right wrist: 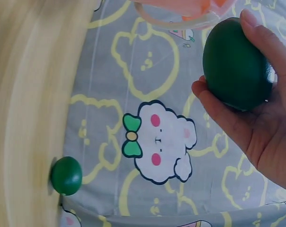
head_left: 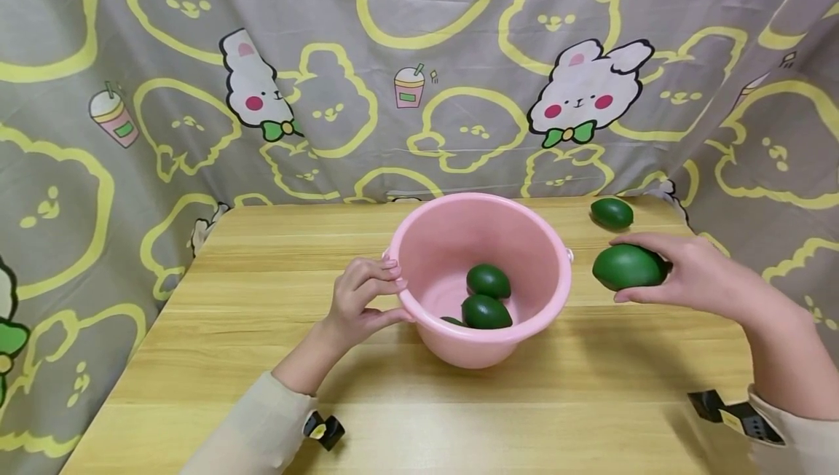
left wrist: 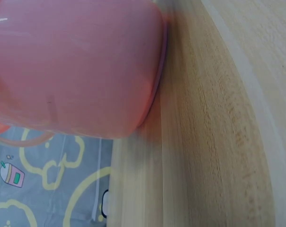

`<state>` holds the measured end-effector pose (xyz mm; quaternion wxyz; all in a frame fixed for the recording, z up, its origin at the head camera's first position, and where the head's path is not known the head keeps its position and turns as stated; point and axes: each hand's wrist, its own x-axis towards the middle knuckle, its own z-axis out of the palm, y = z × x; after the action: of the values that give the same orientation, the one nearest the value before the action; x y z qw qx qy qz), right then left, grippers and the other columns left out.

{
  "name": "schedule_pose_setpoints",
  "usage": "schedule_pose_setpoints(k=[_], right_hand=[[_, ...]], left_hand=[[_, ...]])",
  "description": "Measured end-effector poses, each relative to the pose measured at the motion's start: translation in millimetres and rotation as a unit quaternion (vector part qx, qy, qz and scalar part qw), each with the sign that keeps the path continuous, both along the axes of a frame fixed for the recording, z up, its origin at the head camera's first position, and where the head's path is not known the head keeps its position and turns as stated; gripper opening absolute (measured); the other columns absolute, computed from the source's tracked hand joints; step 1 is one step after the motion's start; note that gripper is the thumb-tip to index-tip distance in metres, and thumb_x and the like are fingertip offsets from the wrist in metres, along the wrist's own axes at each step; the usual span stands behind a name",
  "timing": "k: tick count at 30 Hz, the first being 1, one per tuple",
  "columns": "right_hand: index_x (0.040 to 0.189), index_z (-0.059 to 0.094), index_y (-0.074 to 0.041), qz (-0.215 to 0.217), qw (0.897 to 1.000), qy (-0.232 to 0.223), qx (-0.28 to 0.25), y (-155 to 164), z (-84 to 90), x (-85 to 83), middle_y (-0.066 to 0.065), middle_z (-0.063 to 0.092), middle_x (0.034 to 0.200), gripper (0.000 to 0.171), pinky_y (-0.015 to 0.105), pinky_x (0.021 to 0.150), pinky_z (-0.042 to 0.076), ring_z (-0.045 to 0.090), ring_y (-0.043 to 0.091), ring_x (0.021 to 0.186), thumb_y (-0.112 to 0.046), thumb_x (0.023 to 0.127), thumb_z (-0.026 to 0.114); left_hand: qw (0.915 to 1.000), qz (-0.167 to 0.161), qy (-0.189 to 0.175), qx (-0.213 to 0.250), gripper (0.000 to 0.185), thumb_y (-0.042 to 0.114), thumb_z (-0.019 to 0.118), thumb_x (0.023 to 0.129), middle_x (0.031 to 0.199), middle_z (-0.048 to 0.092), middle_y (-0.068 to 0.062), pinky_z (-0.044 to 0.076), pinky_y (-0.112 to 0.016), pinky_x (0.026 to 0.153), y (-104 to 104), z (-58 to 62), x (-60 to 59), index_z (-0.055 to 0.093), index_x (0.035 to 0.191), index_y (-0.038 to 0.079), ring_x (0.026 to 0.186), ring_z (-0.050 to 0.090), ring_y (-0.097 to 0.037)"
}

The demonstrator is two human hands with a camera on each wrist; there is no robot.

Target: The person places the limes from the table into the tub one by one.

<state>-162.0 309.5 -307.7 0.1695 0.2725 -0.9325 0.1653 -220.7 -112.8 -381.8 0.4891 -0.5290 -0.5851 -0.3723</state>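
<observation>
My right hand (head_left: 698, 271) holds a smooth, dark green oval fruit (head_left: 625, 267) above the table, to the right of the pink bucket (head_left: 481, 351). In the right wrist view, thumb and fingers grip this fruit (right wrist: 235, 66) from opposite sides. My left hand (head_left: 360, 296) pinches the bucket's left rim, thumb outside and fingertips over the edge. Inside the bucket lie a green fruit (head_left: 488, 282), a second one (head_left: 486, 312) nearer me, and part of a third (head_left: 452, 321) mostly hidden by the front wall. The left wrist view shows the bucket's outer side (left wrist: 81, 66).
Another green fruit (head_left: 612, 213) lies on the wooden table (head_left: 275, 278) near its back right corner. A patterned grey curtain (head_left: 459, 60) hangs behind the table and along both sides. The bucket's pale handle (right wrist: 181, 22) shows in the right wrist view.
</observation>
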Motion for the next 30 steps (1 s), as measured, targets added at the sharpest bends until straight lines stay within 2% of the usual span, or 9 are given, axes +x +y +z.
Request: schedule_pose_setpoints(k=[5, 9, 15, 19, 22, 30], right_hand=[[0.107, 0.065, -0.011, 0.024, 0.999, 0.028, -0.012, -1.1, 11.5, -0.5, -0.002, 0.064, 0.085, 0.072, 0.009, 0.054, 0.044, 0.053, -0.003, 0.067, -0.025, 0.043, 0.095], [0.107, 0.065, -0.01, 0.031, 0.999, 0.027, -0.025, -2.8, 20.3, 0.1, -0.003, 0.064, 0.083, 0.072, 0.008, 0.054, 0.044, 0.053, -0.004, 0.067, -0.022, 0.043, 0.095], [0.11, 0.065, -0.013, 0.034, 0.999, -0.006, -0.035, -5.4, 33.4, -1.1, -0.002, 0.064, 0.089, 0.07, 0.009, 0.053, 0.046, 0.055, -0.003, 0.069, -0.017, 0.047, 0.094], [0.112, 0.064, -0.017, 0.039, 0.998, -0.037, -0.041, -9.9, 41.7, -3.2, -0.013, 0.06, 0.1, 0.068, 0.01, 0.054, 0.05, 0.057, -0.002, 0.072, -0.015, 0.051, 0.093], [0.113, 0.064, -0.017, 0.048, 0.997, -0.041, -0.046, -16.0, 47.0, -5.9, -0.02, 0.058, 0.101, 0.068, 0.011, 0.054, 0.051, 0.058, -0.001, 0.072, -0.015, 0.051, 0.093], [0.114, 0.064, -0.015, 0.102, 0.989, -0.089, -0.054, -38.7, 58.5, -19.9, -0.007, 0.067, 0.093, 0.062, 0.017, 0.054, 0.052, 0.059, 0.003, 0.069, -0.016, 0.058, 0.091]], left_hand=[[1.0, 0.002, 0.0, 0.0, 0.043, 0.041, 0.071, 0.08, 0.083, 0.062, -0.013, 0.057, -0.033, 0.087, -0.4, 0.0, 0.2, 0.068, 0.083, -0.002, 0.083, 0.06, -0.03], [1.0, 0.002, -0.001, -0.001, 0.043, 0.041, 0.071, 0.08, 0.084, 0.062, -0.013, 0.056, -0.033, 0.087, -0.6, -0.2, 0.6, 0.068, 0.083, -0.002, 0.083, 0.061, -0.03], [1.0, 0.004, -0.006, -0.001, 0.043, 0.041, 0.071, 0.08, 0.083, 0.062, -0.013, 0.056, -0.032, 0.088, -0.5, -0.3, 1.2, 0.069, 0.084, -0.002, 0.083, 0.06, -0.03], [0.9999, 0.004, -0.011, -0.003, 0.043, 0.041, 0.071, 0.08, 0.083, 0.062, -0.012, 0.056, -0.031, 0.088, -0.6, 0.1, 1.8, 0.069, 0.084, -0.002, 0.082, 0.06, -0.03], [0.9999, 0.006, -0.011, -0.005, 0.044, 0.042, 0.071, 0.08, 0.082, 0.062, -0.012, 0.056, -0.031, 0.087, -1.0, 0.3, 2.1, 0.069, 0.084, -0.001, 0.083, 0.06, -0.03], [0.9999, 0.007, -0.008, -0.012, 0.044, 0.042, 0.071, 0.08, 0.083, 0.062, -0.012, 0.056, -0.032, 0.088, -1.6, 0.3, 1.7, 0.069, 0.083, -0.001, 0.084, 0.061, -0.03]])
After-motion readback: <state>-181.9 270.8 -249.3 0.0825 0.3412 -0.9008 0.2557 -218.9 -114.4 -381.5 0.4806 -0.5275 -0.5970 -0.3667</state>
